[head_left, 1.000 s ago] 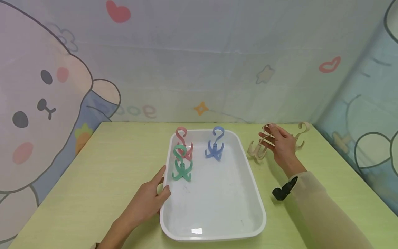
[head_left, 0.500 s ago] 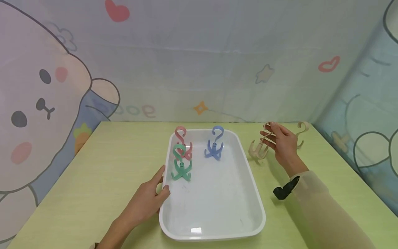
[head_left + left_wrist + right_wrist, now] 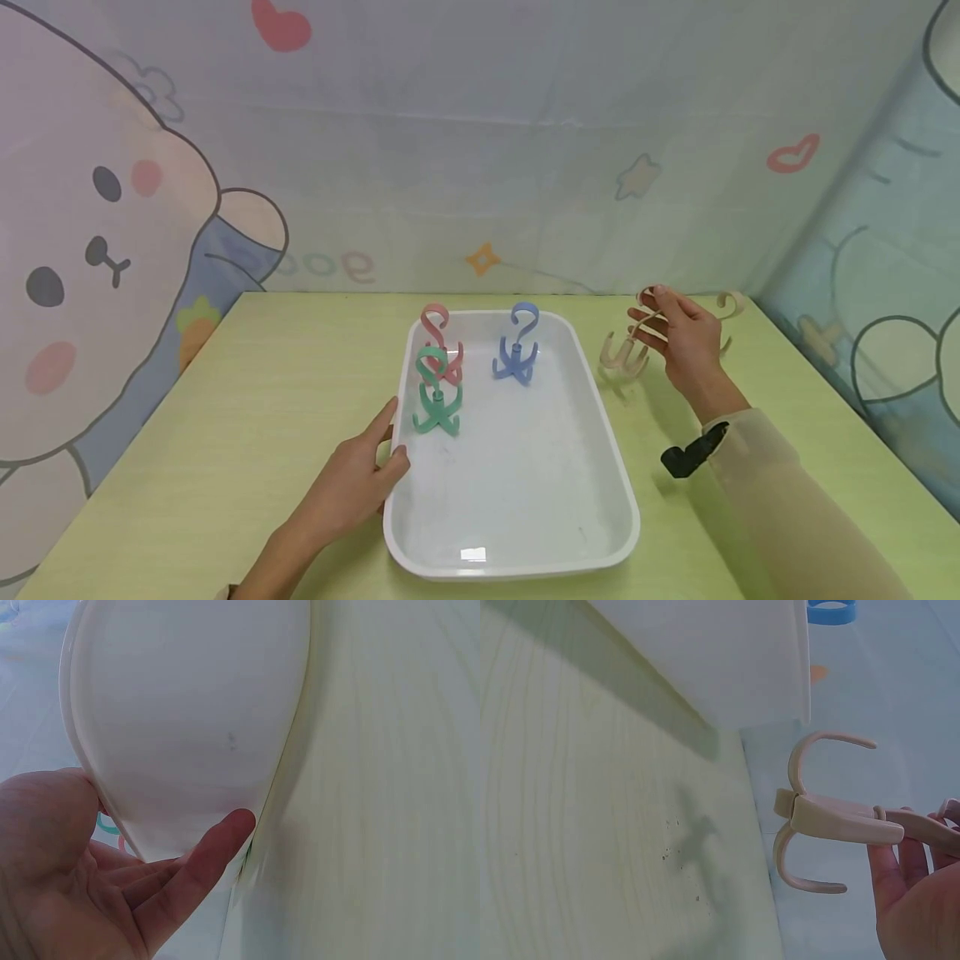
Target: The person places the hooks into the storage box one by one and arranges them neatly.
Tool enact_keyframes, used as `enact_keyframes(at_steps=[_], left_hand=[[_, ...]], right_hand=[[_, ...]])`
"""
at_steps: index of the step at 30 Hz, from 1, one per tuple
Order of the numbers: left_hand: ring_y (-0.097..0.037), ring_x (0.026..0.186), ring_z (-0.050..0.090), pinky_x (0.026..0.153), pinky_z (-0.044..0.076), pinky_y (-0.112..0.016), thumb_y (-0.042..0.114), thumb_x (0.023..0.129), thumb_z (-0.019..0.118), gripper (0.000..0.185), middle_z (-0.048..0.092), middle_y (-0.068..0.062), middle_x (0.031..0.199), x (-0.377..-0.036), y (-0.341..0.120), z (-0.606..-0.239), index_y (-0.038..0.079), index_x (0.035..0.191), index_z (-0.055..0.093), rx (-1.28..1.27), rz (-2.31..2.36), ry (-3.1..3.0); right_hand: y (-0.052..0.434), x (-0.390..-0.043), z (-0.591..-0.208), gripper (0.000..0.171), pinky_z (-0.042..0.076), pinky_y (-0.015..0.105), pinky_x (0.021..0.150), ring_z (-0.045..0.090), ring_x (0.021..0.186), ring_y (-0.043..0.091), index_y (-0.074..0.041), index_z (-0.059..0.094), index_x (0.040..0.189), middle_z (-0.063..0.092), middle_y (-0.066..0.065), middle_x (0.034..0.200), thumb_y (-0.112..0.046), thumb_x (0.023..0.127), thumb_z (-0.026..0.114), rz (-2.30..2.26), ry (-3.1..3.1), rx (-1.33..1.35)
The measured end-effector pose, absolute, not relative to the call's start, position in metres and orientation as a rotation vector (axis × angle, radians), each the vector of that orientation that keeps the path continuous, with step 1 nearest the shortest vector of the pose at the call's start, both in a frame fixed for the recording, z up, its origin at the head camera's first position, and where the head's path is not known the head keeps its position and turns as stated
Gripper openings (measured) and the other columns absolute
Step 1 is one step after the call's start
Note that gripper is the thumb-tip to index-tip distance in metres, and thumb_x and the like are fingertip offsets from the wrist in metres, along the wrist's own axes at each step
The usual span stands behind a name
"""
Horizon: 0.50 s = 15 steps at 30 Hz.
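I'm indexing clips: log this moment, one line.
left hand: grips white tray | right hand: holds beige multi-prong hook off table | in tray: pink hook, green hook, blue hook | behind right hand: second beige hook

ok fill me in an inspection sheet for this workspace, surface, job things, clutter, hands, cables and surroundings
Surface: pale yellow-green table.
Job's things: white tray holding a pink hook, green hook and blue hook, all standing towards its far end; a beige hook appears clear of the table, right of the tray; a second beige hook is partly hidden behind the right hand.
Clutter: a few dark specks on the table.
Hands: left hand grips the tray's left rim; right hand pinches the beige hook near its curled end.
Cables: nothing seen.
Surroundings: cartoon-print cloth behind the table.
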State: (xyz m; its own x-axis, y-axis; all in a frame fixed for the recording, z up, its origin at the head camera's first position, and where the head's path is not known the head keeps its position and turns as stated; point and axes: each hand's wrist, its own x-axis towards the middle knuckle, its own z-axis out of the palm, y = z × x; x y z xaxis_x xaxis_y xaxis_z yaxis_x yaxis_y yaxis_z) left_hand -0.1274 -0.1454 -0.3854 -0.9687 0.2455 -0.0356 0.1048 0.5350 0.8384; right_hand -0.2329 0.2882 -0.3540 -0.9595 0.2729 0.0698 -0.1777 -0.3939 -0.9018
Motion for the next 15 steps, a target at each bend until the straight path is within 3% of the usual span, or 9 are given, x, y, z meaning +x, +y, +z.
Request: enact_keyframes(at_steps=[15], left_hand=[[-0.016, 0.074, 0.072, 0.055, 0.060, -0.029, 0.016, 0.103, 0.052, 0.074, 0.056, -0.018, 0.155, -0.128, -0.144, -0.385, 0.017, 0.170, 0.023, 0.291, 1.405, 2.617]], right_hand=[[0.281, -0.229, -0.341, 0.026, 0.066, 0.035, 0.077, 0.081, 0.088, 0.019, -0.011, 0.079, 0.115, 0.082, 0.000, 0.101, -0.026, 0.094, 0.080, 2.426, -1.499, -0.137]])
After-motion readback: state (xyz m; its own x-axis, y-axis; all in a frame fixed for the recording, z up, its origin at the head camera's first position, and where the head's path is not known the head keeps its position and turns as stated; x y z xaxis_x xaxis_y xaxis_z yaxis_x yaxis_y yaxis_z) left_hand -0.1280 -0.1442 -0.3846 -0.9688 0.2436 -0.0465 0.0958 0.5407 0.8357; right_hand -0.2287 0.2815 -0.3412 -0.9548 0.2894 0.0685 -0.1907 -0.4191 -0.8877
